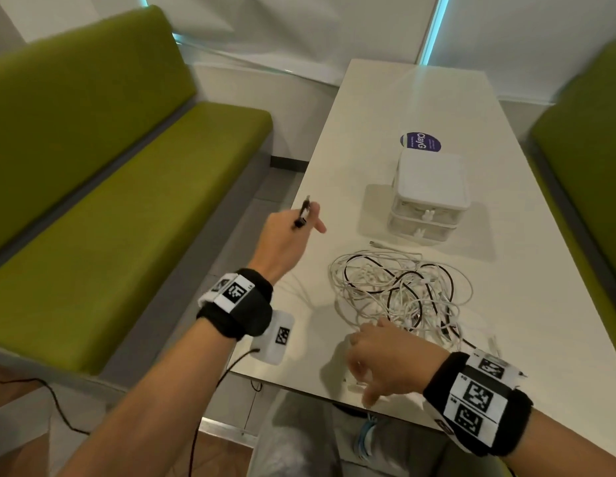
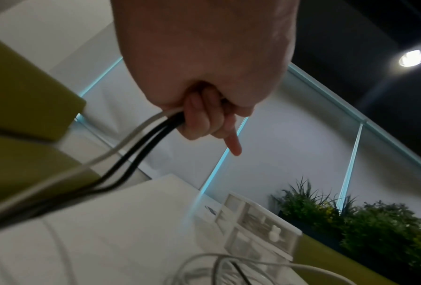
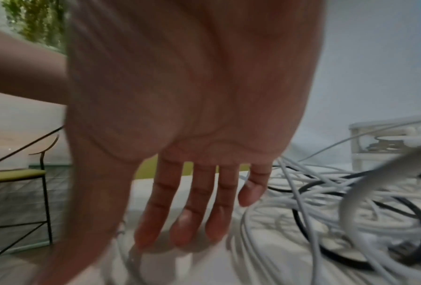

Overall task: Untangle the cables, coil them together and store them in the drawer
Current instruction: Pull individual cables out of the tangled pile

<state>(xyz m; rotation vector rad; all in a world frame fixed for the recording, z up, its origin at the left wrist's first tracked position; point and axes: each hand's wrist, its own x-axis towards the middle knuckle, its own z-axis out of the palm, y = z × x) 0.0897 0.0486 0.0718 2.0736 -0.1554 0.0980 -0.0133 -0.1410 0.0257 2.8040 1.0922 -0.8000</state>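
Lying in a loose heap at lower centre of the head view, the cables [image 1: 399,294] look light, limp and prone to snagging, white strands looped through black ones on the white table [image 1: 368,132]. The left hand [image 1: 282,241], raised at centre left, is fisted round black and white strands [image 2: 141,146]. The right hand [image 1: 385,356] rests flat with straight fingers [image 3: 192,202] at the heap's near edge. Plug ends seem the best hold. The drawer unit [image 1: 428,197] stands closed just beyond the heap.
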